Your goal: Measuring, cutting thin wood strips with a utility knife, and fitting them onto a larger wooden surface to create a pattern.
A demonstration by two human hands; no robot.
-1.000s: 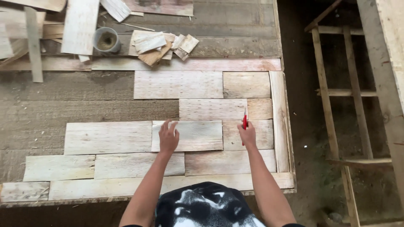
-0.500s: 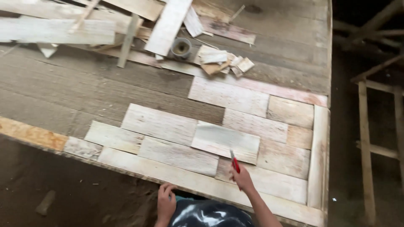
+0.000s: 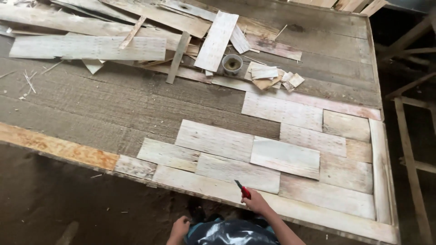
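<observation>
A red-handled cutter is gripped in the right hand, resting on the near veneer strip. The left hand is curled shut, empty, off the table. The blade is best kept flat and clear of the laid sheets.

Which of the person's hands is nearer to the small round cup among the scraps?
Right. The right hand, holding a red tool, rests on the near boards below the cup. The left hand hangs off the table edge, farther away.

Pale whitish rectangular wood veneer sheets cover a grey-brown wooden table; red-handled utility knife; orange edge strip.
</observation>
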